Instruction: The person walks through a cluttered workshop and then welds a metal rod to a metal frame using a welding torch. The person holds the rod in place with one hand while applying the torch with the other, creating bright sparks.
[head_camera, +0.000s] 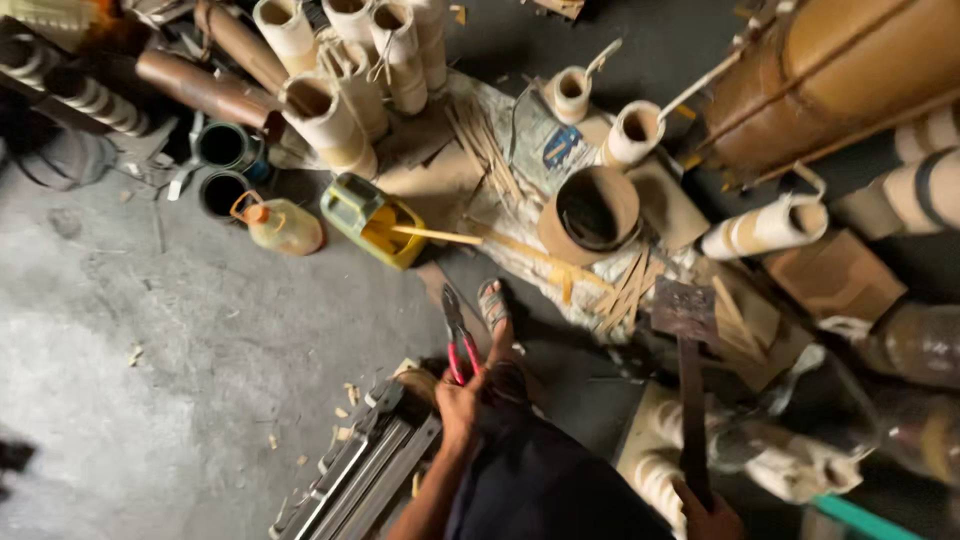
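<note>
My left hand (458, 402) is shut on a pair of red-handled pliers (456, 340), jaws pointing away from me, just above my knee. Low at the right, my right hand (712, 518) grips the dark handle of a long chopper (686, 330), whose flat rusty blade points up over a pile of bamboo strips (625, 285). My sandalled foot (492, 304) rests on the floor between the two tools.
Several cut bamboo tubes (330, 125) stand at the top. There is a yellow can (372, 220) with a stick in it, an orange-capped jug (282, 226), a round brown cylinder (592, 212), metal bars (370, 465) by my left arm, and grey concrete floor (150, 340) at the left.
</note>
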